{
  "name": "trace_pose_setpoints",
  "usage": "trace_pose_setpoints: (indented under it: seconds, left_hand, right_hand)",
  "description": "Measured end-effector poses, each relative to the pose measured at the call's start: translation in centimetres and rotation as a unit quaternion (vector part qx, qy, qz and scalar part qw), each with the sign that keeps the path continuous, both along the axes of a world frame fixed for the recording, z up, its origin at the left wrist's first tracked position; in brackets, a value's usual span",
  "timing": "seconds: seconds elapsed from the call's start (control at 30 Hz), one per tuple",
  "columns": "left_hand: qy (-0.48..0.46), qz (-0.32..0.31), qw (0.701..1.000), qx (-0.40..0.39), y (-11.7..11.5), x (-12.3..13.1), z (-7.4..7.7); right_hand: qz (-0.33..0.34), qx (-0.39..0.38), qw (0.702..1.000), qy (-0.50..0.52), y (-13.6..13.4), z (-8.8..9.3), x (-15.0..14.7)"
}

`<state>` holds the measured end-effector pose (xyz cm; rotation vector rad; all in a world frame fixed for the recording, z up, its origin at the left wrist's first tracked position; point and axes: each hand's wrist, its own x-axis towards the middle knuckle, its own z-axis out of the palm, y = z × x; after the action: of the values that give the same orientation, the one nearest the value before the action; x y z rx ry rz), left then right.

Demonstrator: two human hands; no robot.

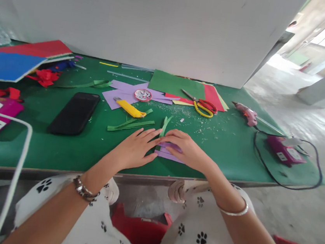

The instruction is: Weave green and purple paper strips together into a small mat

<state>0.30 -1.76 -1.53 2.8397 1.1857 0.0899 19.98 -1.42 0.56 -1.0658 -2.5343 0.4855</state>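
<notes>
Both my hands rest on a small piece of purple paper (167,154) near the front edge of the green table (59,153). My left hand (136,147) lies flat with its fingers stretched out, fingertips touching the paper's left side. My right hand (185,148) presses down on the purple paper, fingers together, covering most of it. A narrow green paper strip (165,125) sticks up from under the fingertips. More green strips (129,125) lie just to the left.
A black phone (74,112) lies left of my hands. Behind are a yellow utility knife (130,108), purple sheets (130,93), a round tin (143,94), red-and-yellow scissors (202,105), a pink glue gun (247,114) with black cable (263,165), and stacked coloured sheets (13,62). A white board (150,22) stands at the back.
</notes>
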Motion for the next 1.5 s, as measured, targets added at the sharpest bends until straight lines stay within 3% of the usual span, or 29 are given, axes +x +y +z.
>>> trace_pose_setpoints:
  seconds: [0.63, 0.87, 1.5]
  left_hand:
    - [-0.011, 0.002, 1.0, -0.022, 0.3, -0.1, 0.0]
    - [0.0, -0.002, 1.0, -0.017, 0.1, -0.1, -0.2]
    - [0.014, 0.023, 0.999, -0.044, -0.3, 0.6, 0.5]
  right_hand:
    - [-0.057, -0.015, 0.998, -0.012, -0.2, -1.0, -0.3]
    - [-0.085, -0.05, 0.994, 0.037, 0.0, -1.0, -0.1]
    - [-0.075, -0.025, 0.996, 0.035, -0.5, -1.2, 0.7]
